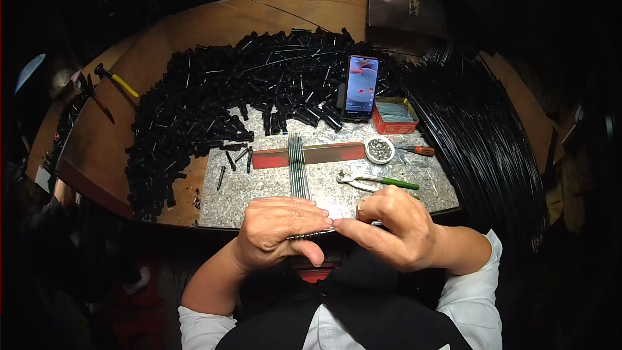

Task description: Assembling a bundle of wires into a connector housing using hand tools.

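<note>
From where I stand, the person's left hand [278, 225] is nearest, its fingers laid together over the near part of a flat row of thin rods [297, 168], the thumb apart below them; I can't tell how firmly they clamp. A line of small dark ends [310, 235] shows between those fingers and thumb. The right hand [395, 227] comes in beside it, thumb tip meeting the left fingertips, index finger bent back; I can't tell whether anything is pinched there. Straight beyond the left fingers, the rods run across the speckled counter [259, 185] and over a red bar [337, 153]. Past the right fingers lie green-handled pincers [395, 183], then a white tub [367, 146] of small metal bits, with a red-handled screwdriver [424, 151] just right of it. Farther out stand a red tin [396, 128] and a lit phone [362, 87]. Black tubular parts [175, 104] heap up beyond and left of the fingers; long black strips [479, 129] sprawl to their right. Farthest of all is a dark bag [402, 6].
</note>
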A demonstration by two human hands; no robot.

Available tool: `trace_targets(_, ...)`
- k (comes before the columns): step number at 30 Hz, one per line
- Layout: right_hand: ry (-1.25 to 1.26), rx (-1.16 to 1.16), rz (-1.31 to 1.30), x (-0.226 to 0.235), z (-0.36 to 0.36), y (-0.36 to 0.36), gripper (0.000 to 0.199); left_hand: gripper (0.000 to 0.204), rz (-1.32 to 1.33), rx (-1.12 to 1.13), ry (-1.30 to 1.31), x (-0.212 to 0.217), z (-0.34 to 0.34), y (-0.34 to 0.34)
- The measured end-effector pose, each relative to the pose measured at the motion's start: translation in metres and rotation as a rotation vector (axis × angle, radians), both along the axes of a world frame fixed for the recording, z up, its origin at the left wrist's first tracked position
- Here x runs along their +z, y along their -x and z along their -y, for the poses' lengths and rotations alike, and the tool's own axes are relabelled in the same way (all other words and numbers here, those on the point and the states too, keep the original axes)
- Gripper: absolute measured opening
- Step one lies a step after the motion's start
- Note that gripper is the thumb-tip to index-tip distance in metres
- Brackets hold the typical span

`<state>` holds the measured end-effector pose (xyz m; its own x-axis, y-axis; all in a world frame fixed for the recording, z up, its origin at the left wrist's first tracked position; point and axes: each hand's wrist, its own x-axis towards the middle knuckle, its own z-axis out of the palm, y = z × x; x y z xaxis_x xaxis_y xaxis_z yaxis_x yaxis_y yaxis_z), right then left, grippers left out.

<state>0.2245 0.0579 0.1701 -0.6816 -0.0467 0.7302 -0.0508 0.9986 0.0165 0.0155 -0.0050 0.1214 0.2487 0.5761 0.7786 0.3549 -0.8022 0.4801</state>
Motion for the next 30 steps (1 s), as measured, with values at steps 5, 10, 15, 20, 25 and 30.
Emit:
trace_targets(5, 0.054, 0.027, -0.022, -0.001, 0.001, 0.002, 0.036, 0.053, -0.019, -0.024, 0.013, -0.001, 0.0, 0.002)
trace_targets(10, 0.088, 0.038, -0.015, -0.002, 0.002, 0.002, 0.037, 0.051, -0.014, -0.041, 0.002, -0.002, -0.001, 0.002)
trace_targets(15, 0.12, 0.059, 0.011, 0.002, 0.004, 0.004, 0.037, 0.055, -0.013, -0.046, 0.019, -0.003, 0.001, 0.002)
trace_targets(20, 0.202, 0.092, 0.025, 0.0, 0.003, 0.008, 0.036, 0.055, 0.006, -0.026, 0.026, -0.005, 0.001, 0.003)
trace_targets(25, 0.287, 0.108, 0.05, 0.0, 0.002, 0.011, 0.035, 0.05, 0.012, -0.034, 0.017, -0.005, -0.003, 0.005)
trace_targets(30, 0.367, 0.149, 0.064, 0.004, 0.002, 0.014, 0.039, 0.046, -0.015, -0.042, 0.007, -0.006, -0.003, 0.005)
